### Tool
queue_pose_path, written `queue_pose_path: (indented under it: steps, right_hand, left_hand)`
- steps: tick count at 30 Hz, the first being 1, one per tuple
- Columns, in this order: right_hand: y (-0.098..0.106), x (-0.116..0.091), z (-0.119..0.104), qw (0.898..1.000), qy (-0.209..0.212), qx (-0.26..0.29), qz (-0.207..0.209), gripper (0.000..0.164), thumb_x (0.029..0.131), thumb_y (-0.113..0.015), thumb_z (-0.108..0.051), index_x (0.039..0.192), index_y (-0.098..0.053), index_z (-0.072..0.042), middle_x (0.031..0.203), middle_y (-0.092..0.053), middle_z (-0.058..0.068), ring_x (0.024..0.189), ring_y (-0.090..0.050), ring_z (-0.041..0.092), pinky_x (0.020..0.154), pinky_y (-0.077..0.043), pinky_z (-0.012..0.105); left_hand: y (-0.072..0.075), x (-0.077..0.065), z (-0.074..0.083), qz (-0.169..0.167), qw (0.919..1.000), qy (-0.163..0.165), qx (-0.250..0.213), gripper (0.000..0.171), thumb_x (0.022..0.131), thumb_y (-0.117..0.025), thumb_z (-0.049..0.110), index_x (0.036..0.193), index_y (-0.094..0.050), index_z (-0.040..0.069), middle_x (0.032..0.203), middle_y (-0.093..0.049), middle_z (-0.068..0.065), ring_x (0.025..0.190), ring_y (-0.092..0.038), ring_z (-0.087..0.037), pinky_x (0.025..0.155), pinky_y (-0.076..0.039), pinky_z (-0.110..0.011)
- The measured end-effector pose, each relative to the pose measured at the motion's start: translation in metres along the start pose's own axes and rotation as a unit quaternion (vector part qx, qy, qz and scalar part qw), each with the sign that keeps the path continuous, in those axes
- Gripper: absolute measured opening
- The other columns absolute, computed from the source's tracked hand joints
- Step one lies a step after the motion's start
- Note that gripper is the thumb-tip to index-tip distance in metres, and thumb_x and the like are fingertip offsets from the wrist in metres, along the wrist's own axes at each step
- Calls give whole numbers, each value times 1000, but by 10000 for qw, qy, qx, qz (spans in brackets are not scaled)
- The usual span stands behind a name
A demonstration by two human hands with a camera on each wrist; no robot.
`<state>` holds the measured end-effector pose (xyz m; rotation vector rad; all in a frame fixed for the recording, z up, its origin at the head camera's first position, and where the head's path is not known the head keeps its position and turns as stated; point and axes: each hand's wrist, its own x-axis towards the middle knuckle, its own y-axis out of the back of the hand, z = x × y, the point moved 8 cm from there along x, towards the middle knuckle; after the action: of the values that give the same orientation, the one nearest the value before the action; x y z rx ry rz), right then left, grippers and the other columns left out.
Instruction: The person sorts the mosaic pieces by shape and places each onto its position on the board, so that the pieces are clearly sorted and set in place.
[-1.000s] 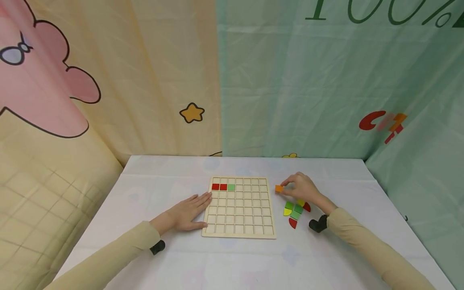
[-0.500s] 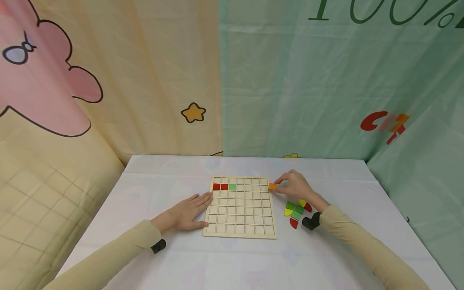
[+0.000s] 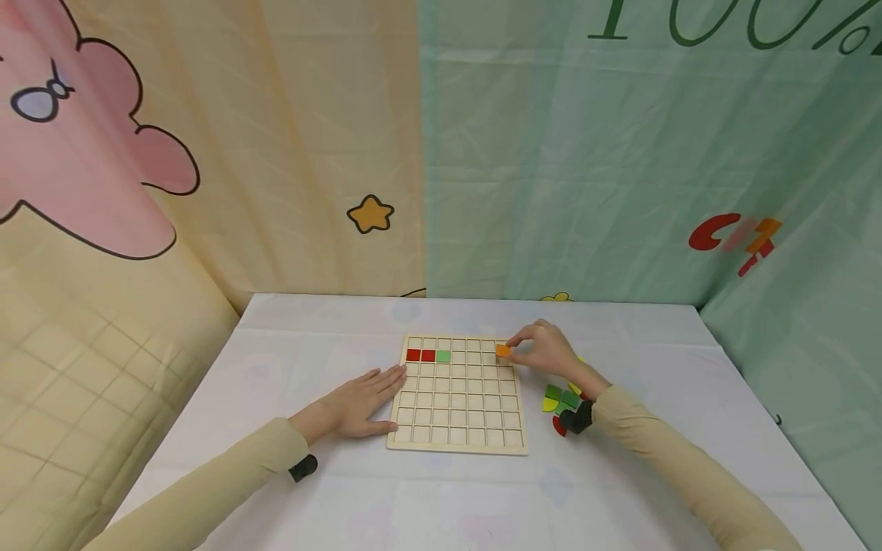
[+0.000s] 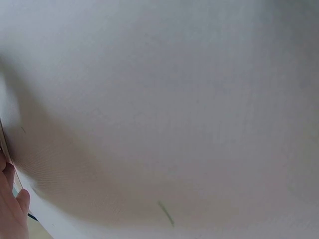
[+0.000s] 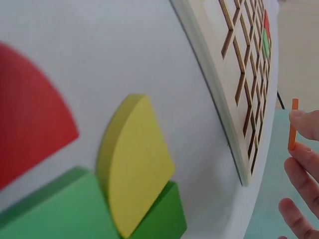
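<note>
A pale wooden grid board [image 3: 458, 450] lies on the white table. In its second row from the back sit two red square tiles [image 3: 420, 355] and a light green tile [image 3: 444, 357]. My left hand [image 3: 354, 402] is laid flat, its fingertips and thumb on the board's left edge. Between thumb and fingertips my right hand [image 3: 547, 352] pinches an orange square tile [image 3: 503, 350], over the board's far right corner in the head view. The right wrist view shows that orange tile [image 5: 293, 124] edge-on, with the other fingers loosely bent.
Loose green [image 3: 553, 392], yellow [image 3: 549, 405] and red [image 3: 559, 425] pieces lie right of the board, partly hidden under the right wrist's black camera [image 3: 577, 417]. A yellow quarter-round piece [image 5: 137, 164] shows large in the right wrist view. Printed curtains [image 3: 310, 153] hang behind the table.
My right hand has carried the orange tile leftward, from beside the board to over its right columns. The left hand stays on the board's edge.
</note>
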<state>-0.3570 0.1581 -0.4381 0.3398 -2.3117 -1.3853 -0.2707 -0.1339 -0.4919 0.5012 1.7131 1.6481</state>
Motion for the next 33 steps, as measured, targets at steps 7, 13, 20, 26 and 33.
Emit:
queue_pose_path:
  steps: [7,13,20,26,33]
  right_hand:
    - [-6,8,-9,10000,54,15,15,26,78,-79,-33,95,-78,-15,91,-74,0,88,-56,20,76,-47,37]
    - [-8,13,-21,9999,141,30,45,24,78,-79,-32,94,-78,-15,92,-74,0,91,-58,24,78,-49,40]
    - [-15,24,-28,9999,-45,106,-52,23,78,-79,-33,94,-78,-16,94,-74,-1,92,-57,22,78,-49,38]
    - [-24,32,-34,9998,-74,95,-155,22,78,-78,-33,93,-78,-17,94,-74,-1,93,-57,22,77,-48,37]
    - [-31,36,-43,9995,-19,159,-263,20,78,-78,-31,94,-78,-18,96,-74,-1,94,-57,22,76,-49,37]
  left_hand:
    - [-1,0,0,0,10000,-15,58,86,95,-36,63,154,-16,4,162,-12,-10,150,-13,-23,121,-20,-44]
    - [0,0,0,19,9999,-7,104,86,95,-36,63,153,-16,3,162,-12,-10,150,-13,-23,121,-20,-43]
    - [1,-1,0,16,9999,-16,115,86,95,-36,63,153,-16,3,162,-12,-10,150,-13,-23,121,-20,-44]
    - [-1,0,-1,-24,9999,-26,143,87,95,-36,64,154,-15,3,163,-11,-10,150,-11,-23,121,-20,-43]
    - [-1,1,0,4,9998,-31,184,87,94,-37,63,153,-16,3,162,-12,-10,150,-13,-23,121,-20,-44]
